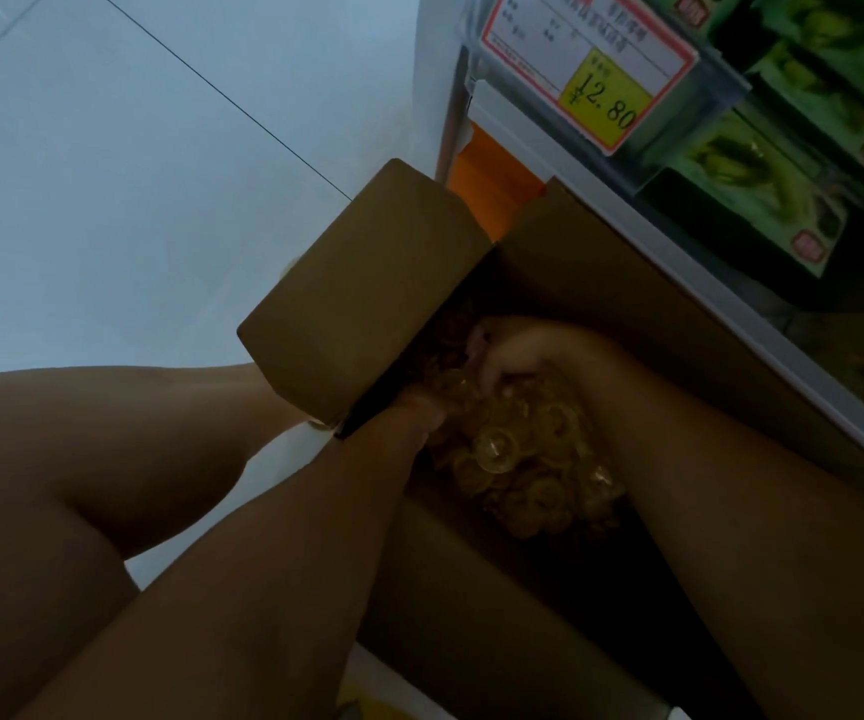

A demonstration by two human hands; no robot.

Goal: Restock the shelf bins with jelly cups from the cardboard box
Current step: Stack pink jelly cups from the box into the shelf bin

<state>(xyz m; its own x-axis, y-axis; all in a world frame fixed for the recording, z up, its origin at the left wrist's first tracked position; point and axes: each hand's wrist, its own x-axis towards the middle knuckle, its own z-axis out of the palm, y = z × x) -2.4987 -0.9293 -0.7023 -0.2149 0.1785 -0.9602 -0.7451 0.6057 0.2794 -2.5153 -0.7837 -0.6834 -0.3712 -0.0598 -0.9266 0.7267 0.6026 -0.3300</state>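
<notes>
An open cardboard box stands on the floor against the shelf, its flaps raised. Inside lies a heap of several small yellow jelly cups. Both my hands are down in the box. My right hand is curled over the far side of the heap, fingers bent onto the cups. My left hand reaches in under the left flap, and its fingers are buried among the cups and mostly hidden.
The shelf edge runs along the right, with a price tag reading 12.80 and green packets behind it. My bare knee is at the left. Pale floor tiles spread beyond the box.
</notes>
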